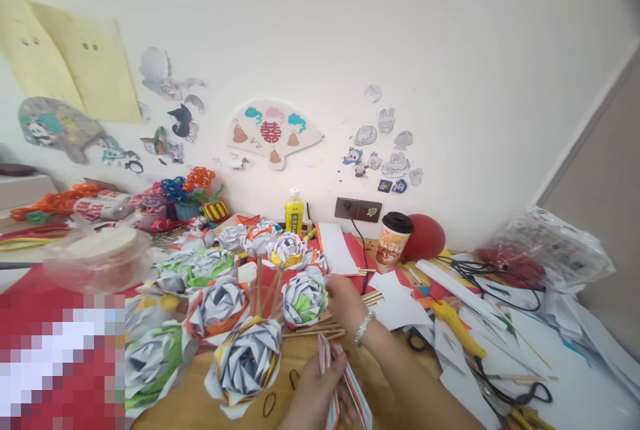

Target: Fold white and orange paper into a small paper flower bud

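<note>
My left hand (320,387) is closed around a folded paper stack (356,383), whose white layers show orange and dark edges. Above it reaches my right hand (346,305), a bracelet on the wrist. Its fingers are curled at the right edge of a white-and-green paper flower (304,298); what they grip is hidden. Thin wooden sticks (320,333) lie beneath that hand. To the left of my hands, a white-and-yellow paper flower (246,365) rests near two small dark rubber bands (269,405). Several more paper flowers (219,303) with orange, green or yellow parts crowd behind it.
A lidded paper cup (393,240), a red balloon (425,237) and a yellow bottle (294,211) stand by the wall. On the right lie a yellow glue gun (457,327), cables and paper scraps (400,300). A clear plastic tub (100,258) sits left.
</note>
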A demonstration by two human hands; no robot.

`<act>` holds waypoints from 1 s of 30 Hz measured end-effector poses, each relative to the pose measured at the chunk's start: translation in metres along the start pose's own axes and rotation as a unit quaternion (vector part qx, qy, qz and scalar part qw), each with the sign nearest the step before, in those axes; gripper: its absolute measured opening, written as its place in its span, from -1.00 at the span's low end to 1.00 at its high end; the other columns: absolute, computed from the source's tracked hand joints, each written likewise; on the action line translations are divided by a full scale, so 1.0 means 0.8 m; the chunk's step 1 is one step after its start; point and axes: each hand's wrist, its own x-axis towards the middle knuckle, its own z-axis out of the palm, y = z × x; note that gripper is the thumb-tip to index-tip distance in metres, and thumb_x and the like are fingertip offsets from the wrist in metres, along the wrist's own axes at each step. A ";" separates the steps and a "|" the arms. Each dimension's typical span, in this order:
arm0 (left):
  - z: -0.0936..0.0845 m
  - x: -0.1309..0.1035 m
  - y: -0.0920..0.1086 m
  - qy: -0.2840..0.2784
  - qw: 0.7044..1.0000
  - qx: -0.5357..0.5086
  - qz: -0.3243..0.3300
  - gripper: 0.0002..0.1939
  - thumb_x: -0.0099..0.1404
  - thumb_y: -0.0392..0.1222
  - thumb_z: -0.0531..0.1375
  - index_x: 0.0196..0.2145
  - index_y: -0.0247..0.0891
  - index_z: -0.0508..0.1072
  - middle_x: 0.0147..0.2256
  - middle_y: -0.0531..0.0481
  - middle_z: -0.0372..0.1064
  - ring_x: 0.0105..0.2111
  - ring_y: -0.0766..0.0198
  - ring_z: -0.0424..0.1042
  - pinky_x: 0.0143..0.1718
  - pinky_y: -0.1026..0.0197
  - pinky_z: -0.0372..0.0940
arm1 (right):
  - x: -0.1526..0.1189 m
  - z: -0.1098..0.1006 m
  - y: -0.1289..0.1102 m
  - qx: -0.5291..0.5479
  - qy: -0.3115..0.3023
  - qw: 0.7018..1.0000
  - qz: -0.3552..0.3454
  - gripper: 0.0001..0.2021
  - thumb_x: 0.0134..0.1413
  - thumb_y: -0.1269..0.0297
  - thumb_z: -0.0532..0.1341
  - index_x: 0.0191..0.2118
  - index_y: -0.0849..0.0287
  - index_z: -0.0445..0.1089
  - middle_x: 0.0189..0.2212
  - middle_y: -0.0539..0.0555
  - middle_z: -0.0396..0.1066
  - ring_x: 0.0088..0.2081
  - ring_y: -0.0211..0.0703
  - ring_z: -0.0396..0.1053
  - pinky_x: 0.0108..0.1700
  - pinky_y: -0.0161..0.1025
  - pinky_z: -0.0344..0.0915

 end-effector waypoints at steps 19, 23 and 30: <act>-0.006 0.001 0.027 0.060 0.990 0.062 0.108 -0.48 -0.09 0.19 0.24 -0.34 -0.30 0.32 -0.58 0.02 0.40 -0.61 0.22 0.40 -0.60 0.24 0.29 | -0.140 -0.006 -0.001 -0.009 0.035 0.999 -0.017 -0.66 0.21 0.28 -0.08 0.03 0.12 0.28 -0.37 0.11 0.23 -0.30 -0.12 0.25 -0.26 -0.20 0.25; -0.009 0.000 0.027 0.074 0.990 0.047 0.114 -0.51 -0.07 0.14 0.26 -0.32 -0.32 0.34 -0.37 -0.10 0.46 -0.36 0.16 0.45 -0.43 0.27 0.32 | -0.144 0.004 -0.003 -0.020 0.046 0.998 -0.033 -0.64 0.21 0.21 -0.07 0.08 0.06 0.19 -0.22 0.14 0.20 -0.14 -0.06 0.21 -0.10 -0.09 0.21; -0.008 -0.001 0.033 0.078 0.987 0.062 0.126 -0.57 -0.05 0.11 0.25 -0.40 -0.28 0.27 -0.64 0.09 0.37 -0.73 0.38 0.29 -0.70 0.38 0.15 | -0.148 -0.003 -0.002 0.001 0.020 0.999 -0.042 -0.57 0.18 0.24 -0.01 0.17 0.07 0.05 -0.04 0.16 0.25 0.00 -0.07 0.21 0.00 -0.17 0.20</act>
